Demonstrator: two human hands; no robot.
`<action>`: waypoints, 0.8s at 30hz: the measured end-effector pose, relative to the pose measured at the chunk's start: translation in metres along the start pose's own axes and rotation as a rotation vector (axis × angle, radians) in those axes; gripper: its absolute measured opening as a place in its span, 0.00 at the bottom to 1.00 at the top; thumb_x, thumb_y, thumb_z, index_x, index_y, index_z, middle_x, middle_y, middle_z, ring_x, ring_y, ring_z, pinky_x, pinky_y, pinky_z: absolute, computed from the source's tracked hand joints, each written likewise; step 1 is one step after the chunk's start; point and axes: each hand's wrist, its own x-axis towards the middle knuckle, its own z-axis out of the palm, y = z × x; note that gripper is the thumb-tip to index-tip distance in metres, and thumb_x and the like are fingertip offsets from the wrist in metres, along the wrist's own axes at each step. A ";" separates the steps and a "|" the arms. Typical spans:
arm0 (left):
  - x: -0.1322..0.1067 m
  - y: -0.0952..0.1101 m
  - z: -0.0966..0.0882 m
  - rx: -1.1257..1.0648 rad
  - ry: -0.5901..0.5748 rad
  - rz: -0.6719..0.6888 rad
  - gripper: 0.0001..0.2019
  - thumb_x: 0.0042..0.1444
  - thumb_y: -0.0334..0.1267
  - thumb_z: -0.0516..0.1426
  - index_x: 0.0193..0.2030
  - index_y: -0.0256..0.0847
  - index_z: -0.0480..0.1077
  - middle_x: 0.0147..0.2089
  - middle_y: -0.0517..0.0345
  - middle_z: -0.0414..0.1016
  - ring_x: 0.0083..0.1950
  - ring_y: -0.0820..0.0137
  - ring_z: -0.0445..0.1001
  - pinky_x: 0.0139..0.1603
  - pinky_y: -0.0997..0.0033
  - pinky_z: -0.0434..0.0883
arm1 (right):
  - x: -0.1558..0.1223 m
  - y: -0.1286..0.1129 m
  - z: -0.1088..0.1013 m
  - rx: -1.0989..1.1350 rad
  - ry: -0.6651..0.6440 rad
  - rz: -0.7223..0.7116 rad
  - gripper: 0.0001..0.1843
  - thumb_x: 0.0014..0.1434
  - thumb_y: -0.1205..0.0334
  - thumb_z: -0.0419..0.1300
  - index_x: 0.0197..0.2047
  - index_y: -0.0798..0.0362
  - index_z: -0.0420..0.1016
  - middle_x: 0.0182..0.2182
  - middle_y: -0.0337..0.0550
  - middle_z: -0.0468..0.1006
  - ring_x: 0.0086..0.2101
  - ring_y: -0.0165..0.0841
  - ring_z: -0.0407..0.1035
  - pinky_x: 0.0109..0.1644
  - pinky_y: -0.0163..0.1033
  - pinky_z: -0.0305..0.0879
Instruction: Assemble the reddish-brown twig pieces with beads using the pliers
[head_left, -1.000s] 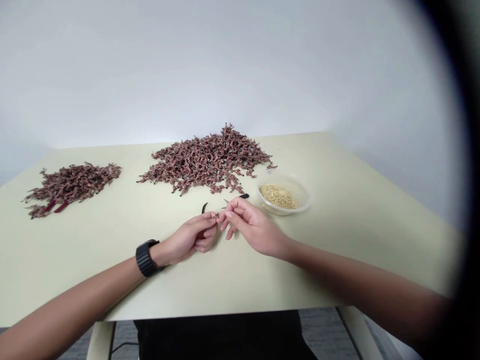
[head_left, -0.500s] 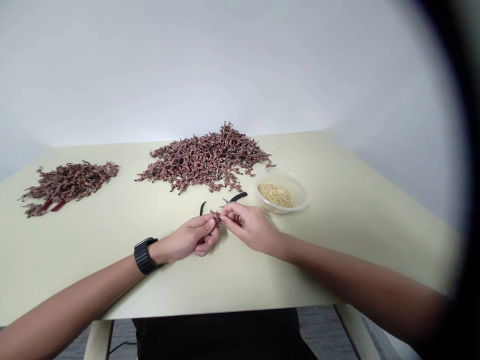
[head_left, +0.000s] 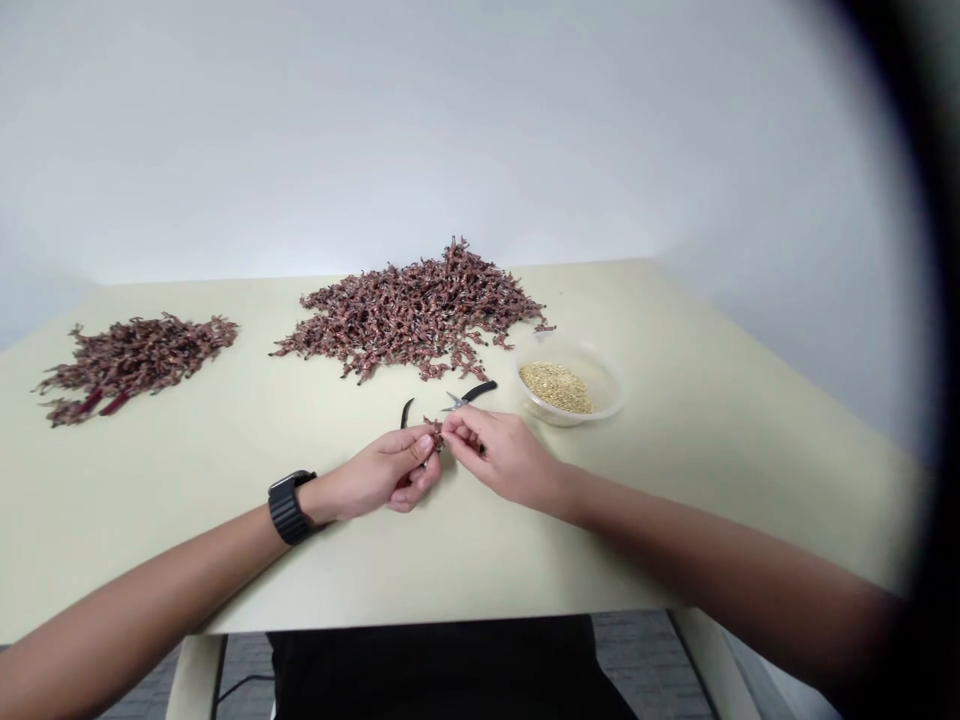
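My left hand (head_left: 386, 477), a black watch on its wrist, and my right hand (head_left: 495, 455) meet fingertip to fingertip over the pale table (head_left: 225, 500). Both pinch one small dried red chilli (head_left: 433, 431) between thumbs and fingers. Just behind the hands lies a pair of small black-handled scissors (head_left: 457, 398). A clear bowl (head_left: 574, 383) with yellowish seeds stands to the right of my right hand.
A large heap of dried red chillies (head_left: 416, 315) lies at the back middle of the table. A smaller heap of dried chillies (head_left: 135, 355) sits at the far left. A white wall stands behind the table.
My right hand's fingers, spread a second ago, have closed into a pinch on the chilli. The chilli now shows between the fingertips. Both hands stay in the same spot.
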 end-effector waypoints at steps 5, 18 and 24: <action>0.000 0.001 0.001 0.019 -0.003 0.000 0.19 0.72 0.51 0.50 0.35 0.38 0.61 0.23 0.66 0.58 0.18 0.80 0.52 0.19 0.78 0.50 | -0.001 0.001 0.004 -0.069 0.012 -0.011 0.05 0.70 0.63 0.53 0.42 0.50 0.69 0.31 0.39 0.75 0.30 0.31 0.68 0.36 0.37 0.62; 0.000 -0.001 0.004 0.178 0.037 0.037 0.20 0.72 0.54 0.48 0.37 0.39 0.61 0.23 0.66 0.60 0.19 0.79 0.55 0.20 0.78 0.55 | -0.006 -0.003 0.011 -0.261 -0.002 -0.032 0.09 0.74 0.61 0.47 0.44 0.52 0.68 0.35 0.46 0.78 0.33 0.36 0.72 0.39 0.42 0.65; -0.001 -0.002 0.005 0.208 0.055 0.025 0.20 0.71 0.55 0.48 0.38 0.40 0.59 0.25 0.66 0.60 0.20 0.79 0.55 0.20 0.79 0.56 | -0.009 -0.005 0.011 -0.400 -0.015 -0.078 0.12 0.75 0.63 0.45 0.43 0.52 0.68 0.33 0.47 0.77 0.33 0.37 0.71 0.37 0.42 0.63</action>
